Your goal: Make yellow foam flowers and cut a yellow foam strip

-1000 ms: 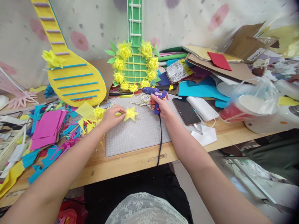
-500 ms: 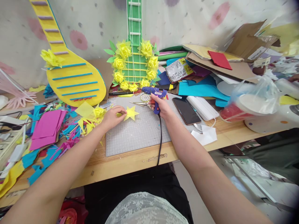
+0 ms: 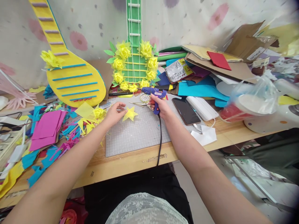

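Observation:
My left hand (image 3: pixel 116 113) pinches one point of a yellow paper star (image 3: pixel 130 114) between thumb and finger, over the left part of the grey cutting mat (image 3: pixel 137 137). The other fingers are loosely curled. My right hand (image 3: pixel 161 106) is wrapped round the handle of a purple glue gun (image 3: pixel 155 93), whose nozzle points left and whose black cord (image 3: pixel 160 140) hangs over the table's front edge. Just left of that hand lie scissors (image 3: pixel 137 104) and a small white round disc (image 3: pixel 145 98).
Behind stand a green paper guitar (image 3: pixel 133 65) with yellow flowers and a yellow guitar shape (image 3: pixel 77 84). Paper scraps and magenta sheets (image 3: pixel 48 130) lie left. On the right are a phone (image 3: pixel 186 111), a white power bank (image 3: pixel 202 108) and a bagged cup (image 3: pixel 247 104).
My left hand has opened its fingers a little, and the star has shifted slightly left and turned. The right hand and glue gun stay in place.

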